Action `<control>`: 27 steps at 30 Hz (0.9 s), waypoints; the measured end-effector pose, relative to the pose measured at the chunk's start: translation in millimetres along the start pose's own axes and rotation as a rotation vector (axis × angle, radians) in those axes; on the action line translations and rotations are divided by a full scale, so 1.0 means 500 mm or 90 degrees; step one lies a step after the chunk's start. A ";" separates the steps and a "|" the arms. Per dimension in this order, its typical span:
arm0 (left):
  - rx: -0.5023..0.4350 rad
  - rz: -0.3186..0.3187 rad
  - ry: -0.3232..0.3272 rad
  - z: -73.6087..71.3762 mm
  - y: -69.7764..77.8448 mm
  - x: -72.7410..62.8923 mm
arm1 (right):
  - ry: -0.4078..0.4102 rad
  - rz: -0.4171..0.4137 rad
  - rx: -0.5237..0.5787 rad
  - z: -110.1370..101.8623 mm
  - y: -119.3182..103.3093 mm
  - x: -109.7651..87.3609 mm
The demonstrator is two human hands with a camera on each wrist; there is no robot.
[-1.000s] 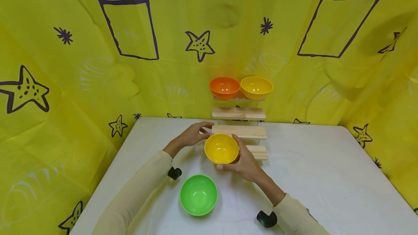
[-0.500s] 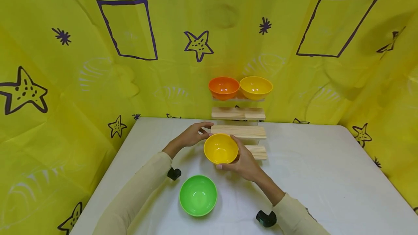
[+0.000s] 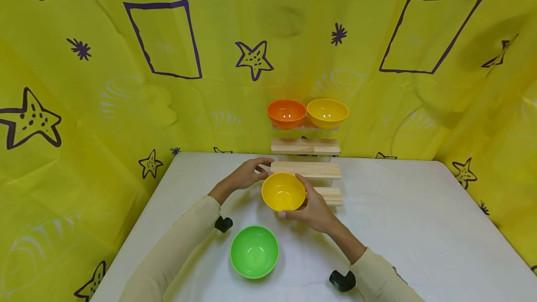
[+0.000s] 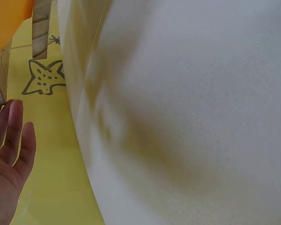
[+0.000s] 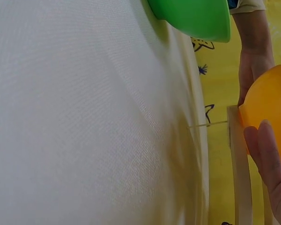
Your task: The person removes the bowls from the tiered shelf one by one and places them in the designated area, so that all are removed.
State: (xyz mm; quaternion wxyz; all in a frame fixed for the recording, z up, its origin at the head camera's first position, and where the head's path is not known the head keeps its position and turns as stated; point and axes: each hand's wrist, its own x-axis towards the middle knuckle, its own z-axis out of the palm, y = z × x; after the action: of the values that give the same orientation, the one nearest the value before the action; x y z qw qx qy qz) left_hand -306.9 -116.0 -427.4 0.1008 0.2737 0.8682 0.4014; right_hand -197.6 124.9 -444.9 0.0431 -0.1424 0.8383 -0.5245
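Note:
My right hand (image 3: 315,206) grips a yellow bowl (image 3: 283,191), thumb at its near side and fingers at its right rim. The bowl is in front of a stepped wooden stand (image 3: 306,168), overlapping its lowest step. My left hand (image 3: 247,173) holds the left end of a middle step between thumb and forefinger; in the left wrist view, its other fingers (image 4: 27,140) are fairly straight. On the stand's top step sit an orange bowl (image 3: 287,113) and, right beside it, another yellow bowl (image 3: 327,113). A green bowl (image 3: 254,251) rests on the table, nearer me.
A white-covered table (image 3: 402,227) carries everything. Behind it and at both sides hangs a yellow curtain (image 3: 226,101) with starfish drawings. Dark wrist-worn devices show at the left sleeve (image 3: 184,236) and the right sleeve (image 3: 377,274).

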 end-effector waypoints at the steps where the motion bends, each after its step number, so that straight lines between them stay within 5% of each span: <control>1: 0.000 0.000 0.000 0.000 0.000 0.000 | 0.000 0.001 -0.002 0.000 0.000 0.000; 27: 0.004 -0.013 0.001 0.001 -0.001 -0.001 | -0.011 -0.017 -0.001 -0.014 -0.003 -0.011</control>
State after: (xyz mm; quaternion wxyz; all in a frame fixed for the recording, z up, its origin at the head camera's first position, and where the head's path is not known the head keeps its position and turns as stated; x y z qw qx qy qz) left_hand -306.7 -116.3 -428.1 0.1036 0.2649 0.8724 0.3976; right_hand -193.7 131.8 -441.0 0.0431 -0.1583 0.8364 -0.5229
